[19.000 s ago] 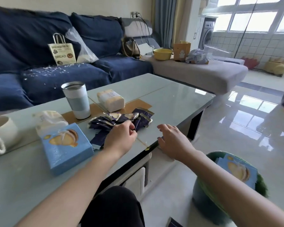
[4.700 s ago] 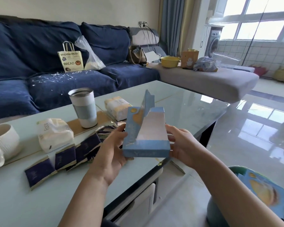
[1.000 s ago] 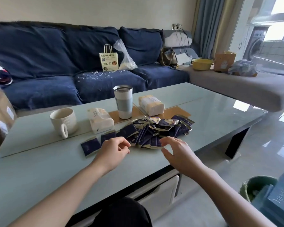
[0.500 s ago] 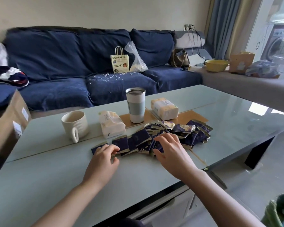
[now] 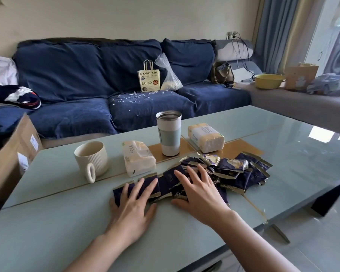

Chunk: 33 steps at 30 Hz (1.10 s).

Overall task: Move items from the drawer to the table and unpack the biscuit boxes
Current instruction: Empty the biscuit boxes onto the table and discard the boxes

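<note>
Several dark blue biscuit packets (image 5: pixel 232 169) with gold edges lie in a loose pile on the pale green glass table (image 5: pixel 47 222). My left hand (image 5: pixel 132 205) lies flat with spread fingers on the leftmost packets. My right hand (image 5: pixel 198 189) presses flat on the packets just right of it, fingers straight and fanned. No biscuit box and no drawer show in this view.
Behind the packets stand a cream ribbed mug (image 5: pixel 90 160), two tissue packs (image 5: pixel 137 158) (image 5: pixel 205 137) and a steel tumbler (image 5: pixel 168 132). A cardboard box (image 5: pixel 12 154) sits at the table's left end. The blue sofa (image 5: pixel 106 85) holds a bread bag (image 5: pixel 149 77).
Both hands have flattened onto the left part of the packet pile, fingers spread. The camera has turned left and closer, so the green bin with the boxes has left the view.
</note>
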{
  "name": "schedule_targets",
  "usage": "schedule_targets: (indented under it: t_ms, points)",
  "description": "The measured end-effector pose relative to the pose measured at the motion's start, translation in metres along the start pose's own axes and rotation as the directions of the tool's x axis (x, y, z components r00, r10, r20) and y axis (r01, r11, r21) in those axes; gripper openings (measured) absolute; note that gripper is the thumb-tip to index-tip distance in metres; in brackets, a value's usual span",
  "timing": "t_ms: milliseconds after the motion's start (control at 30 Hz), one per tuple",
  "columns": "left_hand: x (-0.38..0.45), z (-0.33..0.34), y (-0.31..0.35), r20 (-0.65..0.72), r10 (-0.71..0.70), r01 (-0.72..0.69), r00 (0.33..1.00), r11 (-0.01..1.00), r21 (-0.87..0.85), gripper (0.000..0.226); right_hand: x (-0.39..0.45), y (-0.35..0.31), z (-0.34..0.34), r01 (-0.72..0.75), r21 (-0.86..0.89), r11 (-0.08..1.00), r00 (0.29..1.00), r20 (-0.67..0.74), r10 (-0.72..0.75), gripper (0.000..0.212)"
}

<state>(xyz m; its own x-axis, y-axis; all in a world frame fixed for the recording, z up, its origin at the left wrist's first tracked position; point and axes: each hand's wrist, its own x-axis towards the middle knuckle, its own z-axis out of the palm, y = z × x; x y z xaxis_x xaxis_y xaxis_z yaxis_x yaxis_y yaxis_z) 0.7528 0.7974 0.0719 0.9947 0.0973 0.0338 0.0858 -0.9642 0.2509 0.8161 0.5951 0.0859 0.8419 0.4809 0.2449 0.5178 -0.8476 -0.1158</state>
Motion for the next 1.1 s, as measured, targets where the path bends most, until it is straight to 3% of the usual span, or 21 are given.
schedule_targets:
  t_ms: [200,367,600,833,933,1100]
  points:
    - [0.002,0.001,0.000,-0.049,0.044,-0.040,0.998,0.996,0.081,0.050,0.003,-0.003,0.015,0.100,-0.111,0.989,0.987,-0.112,-0.112,0.062]
    - [-0.013,0.000,-0.009,-0.109,0.060,-0.050,0.992,0.995,0.089,0.057,-0.006,-0.010,0.015,0.207,-0.169,0.964,0.949,-0.205,-0.240,0.050]
    - [-0.032,-0.003,-0.037,-0.207,-0.069,0.083,0.976,0.995,0.058,0.043,0.007,-0.039,0.026,0.320,-0.200,0.926,0.909,-0.209,-0.360,0.042]
    - [-0.023,-0.012,-0.051,-0.230,-0.139,0.152,0.963,0.988,0.039,0.049,0.036,-0.060,0.026,0.314,-0.173,0.933,0.939,-0.088,-0.332,0.067]
    - [-0.018,-0.011,-0.054,-0.248,-0.139,0.153,0.959,0.988,0.036,0.066,0.044,-0.062,0.025,0.267,-0.149,0.952,0.960,-0.049,-0.277,0.056]
    - [-0.004,-0.010,-0.057,-0.220,-0.158,0.157,0.963,0.987,-0.025,0.054,0.048,-0.057,0.027,0.159,-0.209,0.965,0.969,-0.152,-0.193,0.032]
